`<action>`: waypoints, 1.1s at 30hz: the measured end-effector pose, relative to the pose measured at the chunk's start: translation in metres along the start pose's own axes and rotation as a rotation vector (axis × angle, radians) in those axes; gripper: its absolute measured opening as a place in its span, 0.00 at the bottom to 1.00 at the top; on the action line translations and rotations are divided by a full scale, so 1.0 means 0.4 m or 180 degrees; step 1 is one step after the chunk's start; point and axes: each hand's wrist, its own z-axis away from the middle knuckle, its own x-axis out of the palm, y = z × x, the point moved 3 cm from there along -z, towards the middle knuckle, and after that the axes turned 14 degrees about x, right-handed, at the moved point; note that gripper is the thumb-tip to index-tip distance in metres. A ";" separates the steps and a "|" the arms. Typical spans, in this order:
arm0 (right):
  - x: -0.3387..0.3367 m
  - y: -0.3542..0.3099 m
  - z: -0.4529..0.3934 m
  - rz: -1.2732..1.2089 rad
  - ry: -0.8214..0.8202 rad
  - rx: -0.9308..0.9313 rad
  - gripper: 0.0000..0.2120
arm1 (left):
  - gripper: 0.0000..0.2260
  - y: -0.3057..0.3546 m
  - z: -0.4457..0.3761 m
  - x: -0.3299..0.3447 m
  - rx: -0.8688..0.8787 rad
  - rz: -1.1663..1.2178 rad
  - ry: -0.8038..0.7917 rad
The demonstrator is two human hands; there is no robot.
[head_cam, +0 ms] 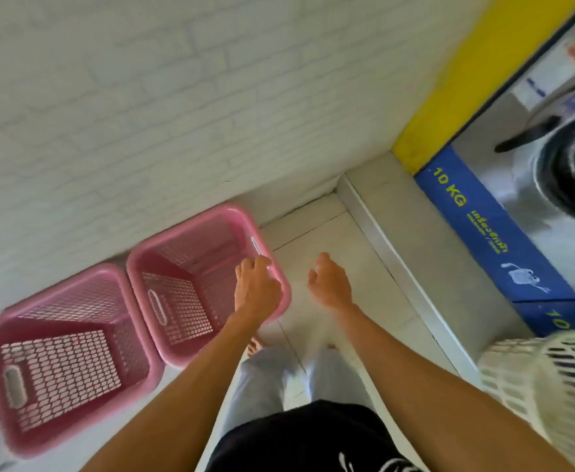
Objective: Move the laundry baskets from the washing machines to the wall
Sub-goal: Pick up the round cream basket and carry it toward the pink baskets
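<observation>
Two pink mesh laundry baskets stand side by side on the floor against the white brick wall (143, 114). The nearer-left pink basket (64, 356) is apart from my hands. My left hand (257, 287) rests over the right rim of the second pink basket (190, 274), fingers curled at its handle slot. My right hand (330, 284) hovers over the tiled floor to the right of that basket, fingers loosely apart, holding nothing. A white mesh basket (548, 379) sits at the lower right beside the washing machines.
A washing machine (551, 172) with a blue "10 KG" band (483, 240) stands on a raised grey step (408, 253) at the right. A yellow panel (449, 90) runs up beside it. My legs and bare feet (255, 345) are on the pale floor tiles (313, 233).
</observation>
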 end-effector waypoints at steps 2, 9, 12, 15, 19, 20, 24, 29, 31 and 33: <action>-0.064 0.080 0.024 -0.0188 0.0104 0.0238 0.12 | 0.21 0.073 0.007 0.027 0.0283 -0.0149 -0.0284; -0.252 0.436 0.104 -0.0841 0.0558 0.0890 0.14 | 0.21 0.367 0.025 0.204 0.1158 -0.0856 -0.1102; -0.313 0.605 0.154 -0.1071 0.0732 0.1214 0.17 | 0.20 0.519 0.061 0.322 0.1498 -0.0991 -0.1308; -0.369 0.779 0.215 -0.1148 0.0913 0.1482 0.16 | 0.19 0.672 0.109 0.454 0.1786 -0.0997 -0.1431; -0.435 1.000 0.307 -0.1379 0.1165 0.1929 0.11 | 0.17 0.849 0.188 0.628 0.2313 -0.1032 -0.1742; -0.450 1.048 0.328 -0.1463 0.1229 0.2060 0.10 | 0.17 0.886 0.209 0.667 0.2413 -0.1046 -0.1834; -0.491 1.213 0.399 -0.1790 0.1447 0.2488 0.12 | 0.16 1.000 0.276 0.802 0.2665 -0.1239 -0.2143; -0.496 1.386 0.469 -0.2230 0.1679 0.3006 0.13 | 0.17 1.117 0.321 0.957 0.2877 -0.1509 -0.2516; -0.495 1.448 0.487 -0.2305 0.1648 0.3233 0.14 | 0.17 1.160 0.325 1.015 0.2941 -0.1551 -0.2597; -0.498 1.509 0.496 -0.2389 0.1604 0.3408 0.16 | 0.17 1.201 0.319 1.075 0.2958 -0.1548 -0.2674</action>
